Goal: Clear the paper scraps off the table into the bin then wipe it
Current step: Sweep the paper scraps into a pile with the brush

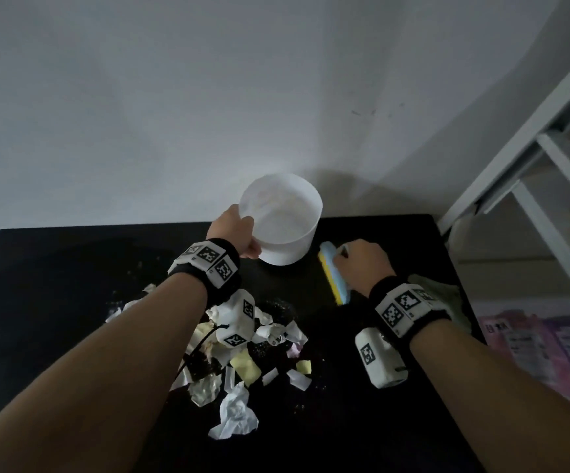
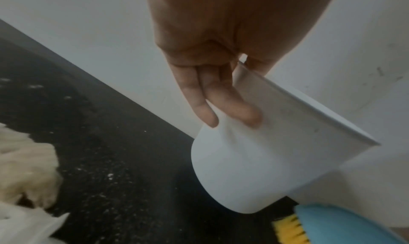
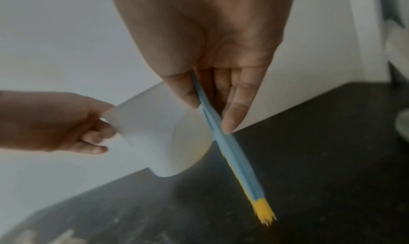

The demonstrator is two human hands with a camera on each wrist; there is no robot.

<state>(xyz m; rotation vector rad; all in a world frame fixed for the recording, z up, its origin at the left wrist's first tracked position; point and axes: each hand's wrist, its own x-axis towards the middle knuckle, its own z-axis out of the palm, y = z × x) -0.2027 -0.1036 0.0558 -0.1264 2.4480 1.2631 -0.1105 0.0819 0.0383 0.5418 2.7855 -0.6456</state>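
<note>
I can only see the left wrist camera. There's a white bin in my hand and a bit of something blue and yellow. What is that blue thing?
Observer: It's a brush with yellow bristles; the right hand holds it in a curled grip.
Operator: Where are the paper scraps?
Observer: The paper scraps lie heaped on the black table, nearer you than the bin.
Operator: Is anything in the bin?
Observer: The head view looks inside it; it looks empty, though it's dim.
</note>
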